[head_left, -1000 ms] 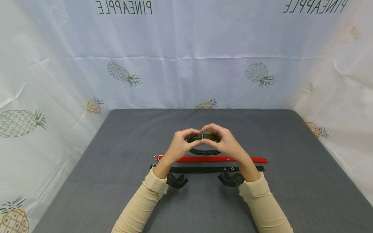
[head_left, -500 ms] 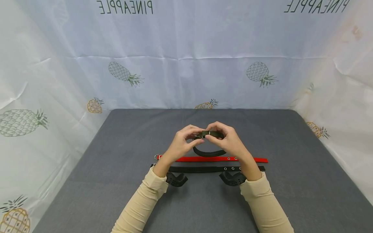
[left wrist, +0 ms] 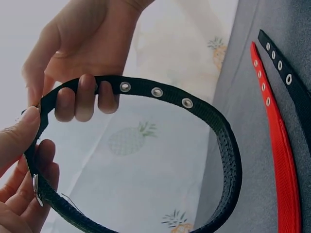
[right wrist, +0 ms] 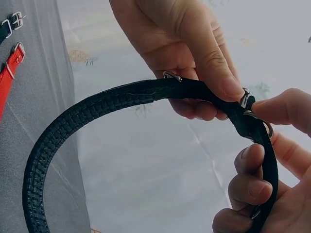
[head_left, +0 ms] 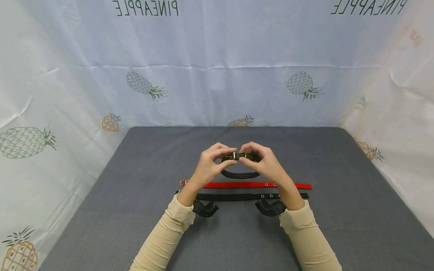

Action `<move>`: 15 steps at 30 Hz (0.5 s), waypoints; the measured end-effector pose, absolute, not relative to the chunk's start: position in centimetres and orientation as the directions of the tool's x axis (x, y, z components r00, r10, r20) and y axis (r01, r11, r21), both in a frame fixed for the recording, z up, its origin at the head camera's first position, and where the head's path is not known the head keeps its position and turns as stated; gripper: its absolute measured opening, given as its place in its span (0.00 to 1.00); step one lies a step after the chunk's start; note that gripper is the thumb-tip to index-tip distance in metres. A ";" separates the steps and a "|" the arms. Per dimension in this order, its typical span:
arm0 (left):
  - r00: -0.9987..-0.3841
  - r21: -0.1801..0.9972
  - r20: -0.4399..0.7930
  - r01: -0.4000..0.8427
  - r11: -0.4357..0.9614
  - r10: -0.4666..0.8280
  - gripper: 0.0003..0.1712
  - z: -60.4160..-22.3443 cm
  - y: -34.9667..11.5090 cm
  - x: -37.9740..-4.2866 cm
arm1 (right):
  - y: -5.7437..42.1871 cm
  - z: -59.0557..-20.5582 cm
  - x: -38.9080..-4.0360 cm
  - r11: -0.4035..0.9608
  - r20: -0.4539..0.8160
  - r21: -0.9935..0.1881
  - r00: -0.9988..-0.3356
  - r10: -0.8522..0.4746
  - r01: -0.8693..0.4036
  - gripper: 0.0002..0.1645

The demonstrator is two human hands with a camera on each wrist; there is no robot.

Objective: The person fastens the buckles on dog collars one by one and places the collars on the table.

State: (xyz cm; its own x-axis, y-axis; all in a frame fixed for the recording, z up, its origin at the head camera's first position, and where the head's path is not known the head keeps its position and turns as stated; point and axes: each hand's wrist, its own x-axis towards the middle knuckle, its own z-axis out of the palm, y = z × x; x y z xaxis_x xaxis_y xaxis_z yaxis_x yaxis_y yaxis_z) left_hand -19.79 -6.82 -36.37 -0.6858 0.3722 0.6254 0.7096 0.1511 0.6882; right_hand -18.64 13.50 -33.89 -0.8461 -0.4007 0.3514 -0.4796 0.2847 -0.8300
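A dark green webbing collar (head_left: 240, 175) is bent into a loop between the two hands, above the table. At the metal buckle (right wrist: 246, 99), my left hand (head_left: 211, 162) pinches the collar, with its thumb on top in the right wrist view. My right hand (head_left: 262, 160) grips the eyelet end; its fingers (left wrist: 85, 97) curl round the strap beside several metal eyelets (left wrist: 156, 92). A metal ring (right wrist: 268, 129) sits round the overlapped strap between the hands. The padded underside of the collar (right wrist: 36, 170) hangs towards the table.
A red collar (head_left: 237, 185) lies straight across the grey table (head_left: 234, 241), with a black collar (head_left: 230, 197) parallel in front. Both have buckles at the left and eyelets at the right. A pineapple-print curtain (head_left: 217, 45) surrounds the table.
The fingertips of both hands have drawn slightly apart, the right hand moving a little right, so the metal fittings show between them. The hanging loop swung right, then back left.
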 end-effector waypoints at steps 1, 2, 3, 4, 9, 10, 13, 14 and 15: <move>-0.684 0.686 0.627 0.712 0.152 0.373 0.20 -36.4 -6.8 -19.8 | 13.5 -33.9 -18.6 0.284 0.349 -0.831 -0.847 -0.402 -0.478 0.10; -0.683 0.685 0.628 0.713 0.152 0.373 0.20 -36.4 -6.8 -19.8 | 13.5 -33.9 -18.6 0.285 0.347 -0.832 -0.847 -0.402 -0.476 0.10; -0.682 0.683 0.629 0.714 0.154 0.373 0.20 -36.3 -6.8 -19.7 | 13.5 -33.9 -18.6 0.287 0.345 -0.832 -0.848 -0.402 -0.474 0.10; -0.682 0.682 0.628 0.714 0.156 0.374 0.20 -36.3 -6.8 -19.7 | 13.4 -33.9 -18.6 0.288 0.344 -0.832 -0.848 -0.403 -0.474 0.10; -0.686 0.686 0.618 0.709 0.164 0.385 0.20 -36.3 -6.7 -19.5 | 13.1 -34.0 -18.6 0.302 0.340 -0.825 -0.847 -0.409 -0.477 0.10; -0.690 0.690 0.612 0.705 0.166 0.386 0.20 -36.3 -6.6 -19.5 | 13.1 -34.1 -18.6 0.304 0.340 -0.823 -0.846 -0.411 -0.479 0.10; -0.718 0.725 0.583 0.671 0.155 0.380 0.21 -36.3 -6.6 -19.5 | 12.9 -34.0 -18.5 0.304 0.342 -0.822 -0.843 -0.415 -0.483 0.10; -0.732 0.744 0.568 0.652 0.146 0.375 0.22 -36.3 -6.6 -19.5 | 12.8 -33.9 -18.4 0.302 0.345 -0.821 -0.842 -0.414 -0.485 0.11; -0.747 0.763 0.553 0.632 0.135 0.369 0.22 -36.4 -6.6 -19.5 | 12.8 -33.9 -18.4 0.299 0.348 -0.822 -0.842 -0.412 -0.485 0.11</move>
State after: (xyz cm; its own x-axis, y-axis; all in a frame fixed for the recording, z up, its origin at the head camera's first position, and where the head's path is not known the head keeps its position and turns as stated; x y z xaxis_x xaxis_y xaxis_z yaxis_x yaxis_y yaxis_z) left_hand -19.49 -6.58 -36.36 -0.7471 0.3693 0.5527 0.6316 0.1349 0.7635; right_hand -18.37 12.78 -33.87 -0.8421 -0.4123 0.3477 -0.4854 0.2986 -0.8217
